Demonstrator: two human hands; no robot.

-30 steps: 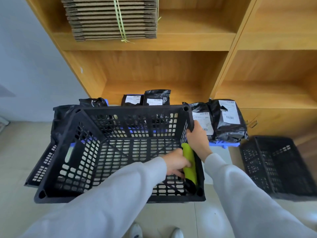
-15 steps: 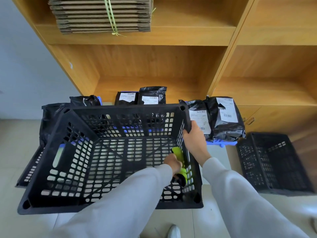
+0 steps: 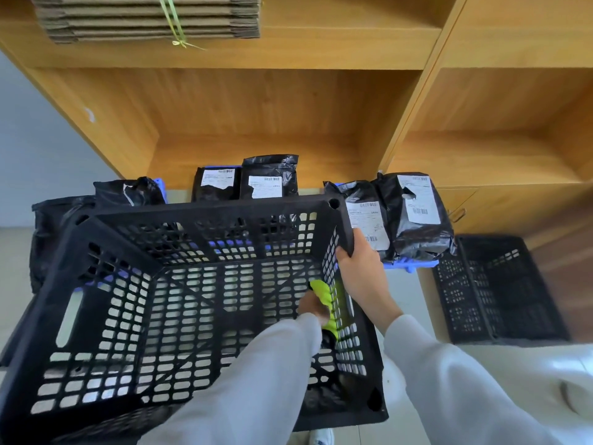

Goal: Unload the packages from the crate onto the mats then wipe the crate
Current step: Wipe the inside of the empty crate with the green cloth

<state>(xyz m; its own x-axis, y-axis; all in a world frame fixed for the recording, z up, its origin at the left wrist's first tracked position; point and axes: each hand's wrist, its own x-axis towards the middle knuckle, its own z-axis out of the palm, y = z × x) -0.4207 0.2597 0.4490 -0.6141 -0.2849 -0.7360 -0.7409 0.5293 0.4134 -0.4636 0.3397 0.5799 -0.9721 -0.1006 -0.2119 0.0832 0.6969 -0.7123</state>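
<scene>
The black perforated crate (image 3: 106, 271) is tilted toward me and holds no packages. My right hand (image 3: 362, 274) grips its right rim near the far corner. My left hand (image 3: 313, 305) is inside the crate and holds a yellow-green cloth (image 3: 325, 300) against the inner right wall. Black packages with white labels (image 3: 417, 216) lie on blue mats (image 3: 412, 263) on the floor behind the crate, with more packages (image 3: 263, 183) at the back middle and left.
A second black crate (image 3: 500, 290) sits on the floor at the right. Wooden shelving (image 3: 288, 117) stands behind, with a tied bundle of flat cardboard (image 3: 150, 17) on an upper shelf. Another black crate edge (image 3: 16, 329) shows under the left side.
My left hand slid the yellow-green cloth along the inner right wall toward the far end. The view has shifted down and closer to the crate.
</scene>
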